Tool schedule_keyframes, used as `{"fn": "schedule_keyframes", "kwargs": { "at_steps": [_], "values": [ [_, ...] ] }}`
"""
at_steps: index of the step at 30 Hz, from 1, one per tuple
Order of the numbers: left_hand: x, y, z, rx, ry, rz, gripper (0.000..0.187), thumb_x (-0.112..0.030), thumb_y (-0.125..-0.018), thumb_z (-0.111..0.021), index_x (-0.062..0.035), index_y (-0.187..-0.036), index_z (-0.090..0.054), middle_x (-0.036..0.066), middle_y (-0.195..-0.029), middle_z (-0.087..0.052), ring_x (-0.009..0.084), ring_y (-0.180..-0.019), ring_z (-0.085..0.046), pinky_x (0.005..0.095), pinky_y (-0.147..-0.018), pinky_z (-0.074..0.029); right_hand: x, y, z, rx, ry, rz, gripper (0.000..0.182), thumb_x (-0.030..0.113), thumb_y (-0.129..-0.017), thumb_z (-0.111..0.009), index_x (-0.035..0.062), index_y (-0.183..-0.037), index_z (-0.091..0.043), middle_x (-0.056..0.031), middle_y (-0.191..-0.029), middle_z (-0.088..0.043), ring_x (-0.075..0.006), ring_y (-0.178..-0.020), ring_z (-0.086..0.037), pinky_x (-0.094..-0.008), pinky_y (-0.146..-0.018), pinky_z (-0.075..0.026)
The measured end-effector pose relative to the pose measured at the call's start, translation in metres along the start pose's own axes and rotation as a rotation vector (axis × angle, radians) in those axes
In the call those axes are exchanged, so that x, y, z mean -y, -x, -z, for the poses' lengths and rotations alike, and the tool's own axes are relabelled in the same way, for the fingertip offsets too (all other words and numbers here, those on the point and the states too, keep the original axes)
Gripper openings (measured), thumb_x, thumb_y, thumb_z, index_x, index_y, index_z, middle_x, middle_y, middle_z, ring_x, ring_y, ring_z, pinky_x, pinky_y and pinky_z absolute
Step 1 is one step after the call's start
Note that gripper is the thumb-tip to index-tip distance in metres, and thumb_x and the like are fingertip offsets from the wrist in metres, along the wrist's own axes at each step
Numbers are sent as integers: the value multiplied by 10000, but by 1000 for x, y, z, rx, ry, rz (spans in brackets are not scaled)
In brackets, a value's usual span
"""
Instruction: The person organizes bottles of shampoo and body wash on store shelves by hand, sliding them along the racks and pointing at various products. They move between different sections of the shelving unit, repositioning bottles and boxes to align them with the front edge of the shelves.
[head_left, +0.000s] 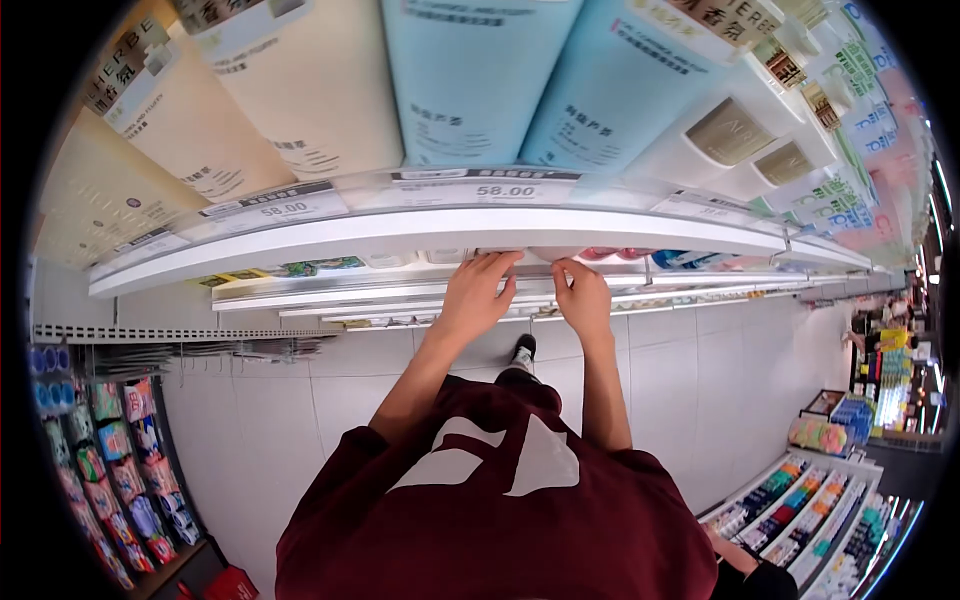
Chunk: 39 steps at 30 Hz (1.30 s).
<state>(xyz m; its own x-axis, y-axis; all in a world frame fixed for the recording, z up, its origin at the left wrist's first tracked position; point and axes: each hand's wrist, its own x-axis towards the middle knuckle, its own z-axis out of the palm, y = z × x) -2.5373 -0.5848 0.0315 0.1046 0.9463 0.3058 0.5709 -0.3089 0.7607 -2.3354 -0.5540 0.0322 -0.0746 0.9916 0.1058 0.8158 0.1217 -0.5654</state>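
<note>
Both hands reach in beneath the front edge of an upper shelf [520, 224], towards goods on a lower shelf [370, 288]. The left hand [482, 288] has its fingers bent forward over the lower shelf's front, its thumb apart from them. The right hand [584, 292] is just beside it, fingers curled and pointing forward. A pale item [553, 252] lies between and just beyond their fingertips, mostly hidden by the upper shelf; whether either hand grips it or only touches it cannot be told. Pink items [608, 253] stand just right of it, with blue items [685, 259] further right. On the upper shelf, two large blue bottles [475, 85] stand side by side, cream bottles to their left [300, 90] and white bottles [745, 125] to their right. A price label [505, 190] below the blue bottles reads 58.00.
</note>
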Motion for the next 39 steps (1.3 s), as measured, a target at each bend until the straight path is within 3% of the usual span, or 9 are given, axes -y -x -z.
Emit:
{"fn": "schedule_keyframes", "kwargs": {
  "at_steps": [8,10,12,14,16,21,24,31,39],
  "values": [
    [14,45,64,2,29,-42,279,-75,-910,-648,-59,-1187,-677,117,-1147,-713,355,-1092,-648,432,-941,-509,20,6,-8,-71,83,-87,136,196,-922,-663,85,-958,-733,-182,-911,-734,-399,-817,-702,-479,-714,-546],
    [19,63,90,-85,17,60,258,-59,-913,-644,-51,-1167,-687,126,-1146,-718,354,-1088,-651,426,-956,-503,23,12,-15,-234,34,-64,150,195,-928,-667,69,-973,-735,-177,-907,-737,-380,-836,-713,-468,-722,-548],
    [37,79,114,-142,-37,123,258,-57,-914,-641,-50,-1167,-689,133,-1143,-718,355,-1086,-652,427,-961,-499,39,23,-19,-283,36,-6,148,180,-927,-676,57,-979,-737,-164,-878,-735,-336,-737,-715,-435,-671,-549],
    [48,90,130,-189,-83,193,258,-54,-915,-638,-50,-1167,-691,140,-1140,-719,356,-1084,-653,429,-967,-495,77,36,-17,-166,-69,-100,116,157,-926,-676,75,-977,-739,-146,-862,-731,-293,-625,-686,-403,-611,-540],
    [55,89,143,-238,-103,184,261,-47,-907,-640,-50,-1163,-692,156,-1144,-714,363,-1081,-651,431,-973,-490,92,43,-40,-163,-141,45,112,138,-923,-673,91,-1004,-734,-126,-914,-735,-256,-542,-648,-382,-562,-524],
    [70,73,141,-127,-154,58,344,-101,-889,-661,-62,-1231,-650,148,-1174,-701,359,-1104,-632,485,-1006,-444,138,44,-77,72,-160,250,229,208,-924,-684,99,-1125,-697,-113,-1094,-726,-343,-746,-710,-434,-659,-559],
    [72,74,134,-151,-151,49,390,-114,-892,-665,-64,-1276,-619,158,-1214,-684,354,-1139,-623,476,-1050,-420,139,40,-91,47,-51,276,312,251,-928,-684,108,-1204,-667,-119,-1142,-717,-385,-905,-707,-465,-745,-569],
    [78,104,149,-79,-129,83,385,-126,-911,-674,-56,-1285,-619,165,-1269,-661,386,-1178,-589,471,-1089,-395,136,42,-96,75,9,202,393,262,-922,-690,109,-1278,-624,-131,-1230,-685,-399,-1004,-689,-488,-804,-558],
    [93,138,177,-410,-172,268,443,-78,-891,-648,-28,-1326,-586,197,-1303,-629,393,-1211,-570,491,-1074,-391,150,56,-94,221,-268,233,284,163,-899,-714,63,-1164,-685,-116,-1355,-641,-245,-587,-645,-376,-640,-542]
  ]
}}
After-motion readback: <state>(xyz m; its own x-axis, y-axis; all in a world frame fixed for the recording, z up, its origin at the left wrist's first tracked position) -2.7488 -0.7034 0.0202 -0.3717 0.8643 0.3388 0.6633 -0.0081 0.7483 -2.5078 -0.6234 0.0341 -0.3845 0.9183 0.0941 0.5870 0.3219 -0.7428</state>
